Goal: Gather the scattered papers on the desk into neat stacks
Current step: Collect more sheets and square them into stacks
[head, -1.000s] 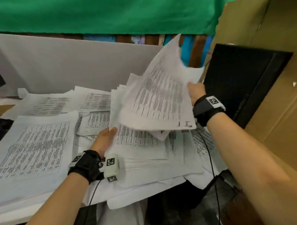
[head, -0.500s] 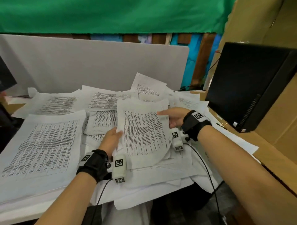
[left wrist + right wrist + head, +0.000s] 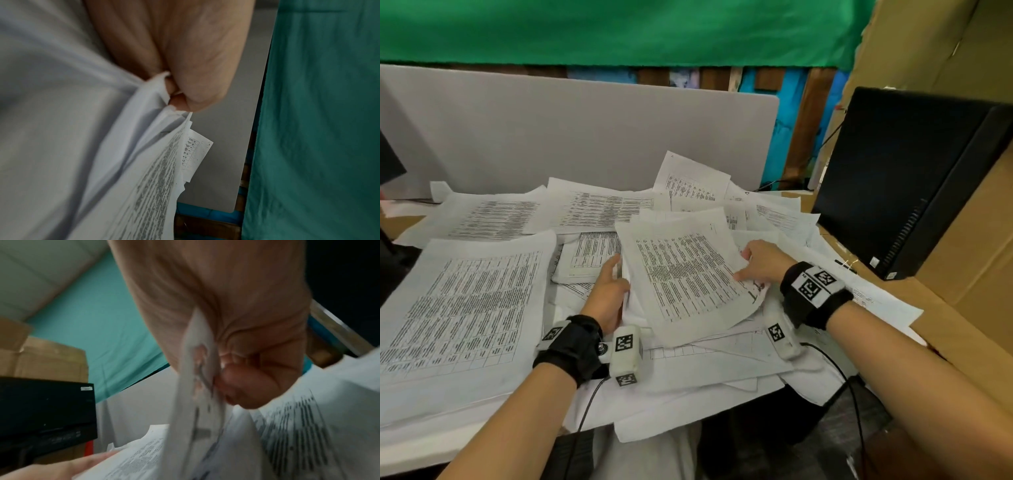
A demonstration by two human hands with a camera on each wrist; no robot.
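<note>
Printed white papers lie scattered over the desk. In the middle, a small bundle of sheets (image 3: pixel 685 274) with dense text rests tilted on the heap. My left hand (image 3: pixel 609 287) holds its left edge, and the left wrist view shows fingers (image 3: pixel 180 97) pinching the sheets' edge (image 3: pixel 162 91). My right hand (image 3: pixel 760 263) grips the bundle's right edge, thumb on top; in the right wrist view the thumb (image 3: pixel 246 386) presses a sheet edge (image 3: pixel 197 369). A large neat stack (image 3: pixel 462 308) lies at the left.
A black computer case (image 3: pixel 907 178) stands at the right on cardboard (image 3: pixel 969 260). A grey partition (image 3: pixel 571 130) closes the back of the desk under a green cloth (image 3: pixel 619 31). More loose sheets (image 3: pixel 595 209) lie at the back, and some (image 3: pixel 688 411) overhang the front edge.
My right hand has brought the raised sheets down from the air onto the central heap. My left hand has taken hold of their left edge, and the bundle now lies lower and flatter.
</note>
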